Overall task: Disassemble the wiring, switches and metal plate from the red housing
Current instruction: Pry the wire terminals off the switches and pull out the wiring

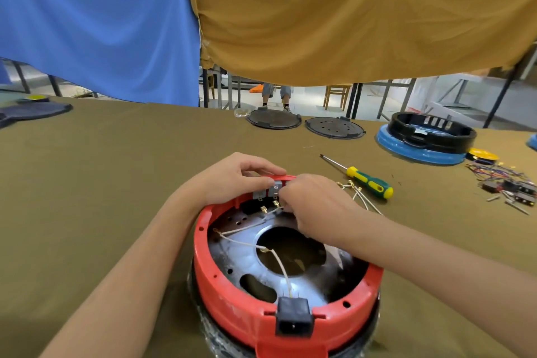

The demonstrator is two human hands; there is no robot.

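Your left hand (232,177) pinched the far rim of the hard red housing (232,293) in front of you while your right hand (313,206) pinched at the small switches (268,192), whose thin, bendy wires (247,229) looked best pulled by their metal ends

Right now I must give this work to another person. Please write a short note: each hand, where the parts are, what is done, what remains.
Left hand: grips the far rim of the red housing, thumb at the grey switches.
Right hand: fingers curled at the switch terminals; what they pinch is hidden.
Red housing: near table edge, open side up. Metal plate inside, white wires across it to the black socket at the near rim.
Done: some loose white wires lie right of the housing, beside the screwdriver.
Left: remaining wires, switches, plate.
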